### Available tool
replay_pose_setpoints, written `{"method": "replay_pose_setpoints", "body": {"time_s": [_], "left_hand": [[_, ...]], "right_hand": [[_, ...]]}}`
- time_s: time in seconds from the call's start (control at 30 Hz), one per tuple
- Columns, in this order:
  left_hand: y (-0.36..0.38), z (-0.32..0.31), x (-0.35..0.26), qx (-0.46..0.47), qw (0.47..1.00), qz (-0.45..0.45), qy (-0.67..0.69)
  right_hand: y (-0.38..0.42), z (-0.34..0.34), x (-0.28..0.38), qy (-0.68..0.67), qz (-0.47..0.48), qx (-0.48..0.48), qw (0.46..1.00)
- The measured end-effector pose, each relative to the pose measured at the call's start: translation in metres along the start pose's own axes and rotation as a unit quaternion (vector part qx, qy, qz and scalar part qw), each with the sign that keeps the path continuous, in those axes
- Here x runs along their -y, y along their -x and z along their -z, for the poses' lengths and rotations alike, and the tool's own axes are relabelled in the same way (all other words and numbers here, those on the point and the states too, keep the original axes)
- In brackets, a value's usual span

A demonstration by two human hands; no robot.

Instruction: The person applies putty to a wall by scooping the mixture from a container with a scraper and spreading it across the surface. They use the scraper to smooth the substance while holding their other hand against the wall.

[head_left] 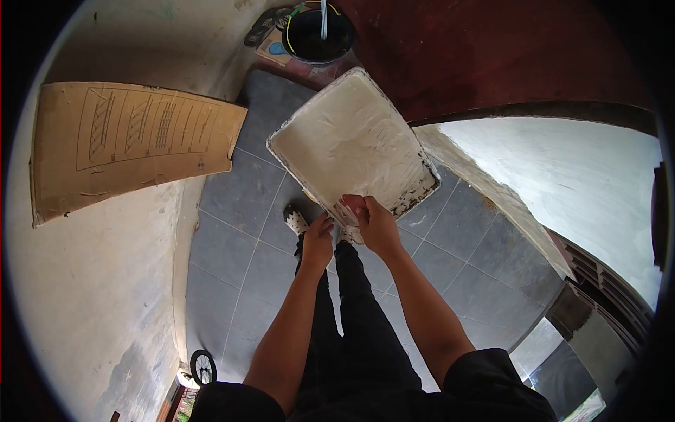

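Note:
A rectangular tray point(283, 156) with a stained, dark-speckled rim stands tilted above the tiled floor, its inside covered in a smooth off-white layer with ridges toward the right. At its near edge my right hand point(377, 224) is closed round a small reddish flat piece point(354, 204), which touches the tray's lower part. My left hand point(319, 241) is beside the tray's near left edge, fingers bent; whether they grip the rim is too small to tell.
Grey floor tiles point(232, 211) surround my feet. A large cardboard sheet point(140, 141) leans at the left wall. Beyond the tray are a black bucket point(320, 49) and dark footwear point(264, 28). A pale wall point(562, 169) stands right; a wheel point(203, 367) shows lower left.

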State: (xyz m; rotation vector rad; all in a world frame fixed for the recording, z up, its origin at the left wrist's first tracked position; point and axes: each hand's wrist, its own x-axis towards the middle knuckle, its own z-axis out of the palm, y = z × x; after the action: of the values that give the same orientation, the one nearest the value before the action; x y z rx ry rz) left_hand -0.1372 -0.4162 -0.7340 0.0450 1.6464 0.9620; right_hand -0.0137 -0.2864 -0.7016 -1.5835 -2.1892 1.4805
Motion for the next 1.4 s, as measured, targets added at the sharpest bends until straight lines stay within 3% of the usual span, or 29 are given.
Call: {"method": "replay_pose_setpoints", "body": {"time_s": [0.1, 0.5, 0.6, 0.7, 0.77, 0.8, 0.87, 0.97, 1.0, 1.07, 1.13, 1.2, 1.4], "left_hand": [[0.000, 0.000, -0.002, -0.003, 1.000, -0.004, -0.014], [0.008, -0.003, -0.022, 0.034, 0.997, 0.030, 0.055], [0.005, 0.000, -0.018, 0.029, 0.997, 0.044, 0.053], [-0.011, 0.008, 0.012, 0.034, 0.999, -0.007, -0.008], [-0.015, 0.010, 0.023, -0.016, 1.000, 0.019, 0.003], [-0.013, 0.012, 0.022, -0.015, 1.000, 0.016, 0.002], [-0.005, 0.017, 0.018, -0.019, 0.996, 0.005, -0.085], [-0.007, 0.023, 0.044, -0.049, 0.991, -0.040, -0.118], [-0.003, 0.024, 0.047, -0.046, 0.991, -0.048, -0.119], [0.008, 0.024, 0.046, -0.062, 0.994, -0.036, -0.077], [0.020, 0.028, 0.041, -0.070, 0.985, 0.000, -0.160], [0.033, 0.035, 0.043, -0.044, 0.974, -0.030, -0.219], [0.086, 0.030, -0.019, 0.009, 0.975, -0.078, -0.207]], "right_hand": [[-0.002, -0.001, 0.002, -0.001, 0.017, -0.019, 1.000], [-0.034, 0.020, -0.004, -0.036, -0.006, 0.073, 0.997], [-0.047, 0.030, -0.016, -0.065, -0.041, 0.137, 0.988], [-0.050, 0.037, -0.027, -0.051, -0.054, 0.170, 0.983], [-0.043, 0.039, -0.036, -0.236, -0.086, 0.152, 0.956], [-0.039, 0.043, -0.036, -0.236, -0.084, 0.150, 0.956], [-0.028, 0.053, -0.035, -0.361, -0.145, 0.163, 0.907], [-0.010, 0.074, -0.021, -0.383, -0.187, 0.169, 0.889], [-0.002, 0.078, -0.018, -0.383, -0.180, 0.164, 0.891], [0.014, 0.084, -0.015, -0.490, -0.167, 0.157, 0.841], [0.029, 0.085, -0.019, -0.528, -0.150, 0.160, 0.820], [0.042, 0.094, 0.000, -0.588, -0.136, 0.144, 0.784], [0.079, 0.116, 0.040, -0.706, -0.109, 0.102, 0.693]]}}
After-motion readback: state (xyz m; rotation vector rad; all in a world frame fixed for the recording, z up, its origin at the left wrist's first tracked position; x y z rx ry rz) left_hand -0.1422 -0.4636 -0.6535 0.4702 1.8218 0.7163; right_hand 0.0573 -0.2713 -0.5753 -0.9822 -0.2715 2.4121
